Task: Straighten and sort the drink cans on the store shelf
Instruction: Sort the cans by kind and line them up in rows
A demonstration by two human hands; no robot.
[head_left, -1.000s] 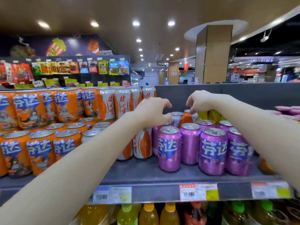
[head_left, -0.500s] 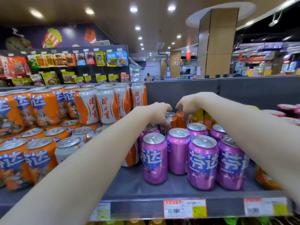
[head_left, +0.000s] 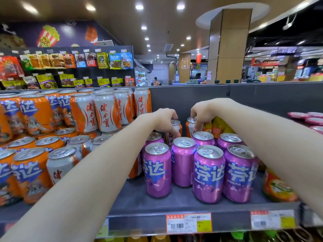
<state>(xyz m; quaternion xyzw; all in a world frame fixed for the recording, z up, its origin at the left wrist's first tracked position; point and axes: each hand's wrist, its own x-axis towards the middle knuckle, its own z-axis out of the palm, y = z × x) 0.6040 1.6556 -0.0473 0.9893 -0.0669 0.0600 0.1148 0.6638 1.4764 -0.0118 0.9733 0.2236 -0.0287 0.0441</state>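
Note:
Both my arms reach to the back of the grey shelf. My left hand curls round a white-and-orange can behind the purple group. My right hand grips the top of another white-and-orange can just to its right. Several purple cans stand upright in front of them, labels mostly facing me, one turned away.
Orange cans and white-and-orange cans are stacked two high on the left. Yellow-orange cans sit at the right, pink lids beyond. A grey back panel closes the shelf. Price tags line the front edge.
The view has come closer to the shelf. Both hands have dropped lower behind the purple cans and now close round the two white-and-orange cans at the back.

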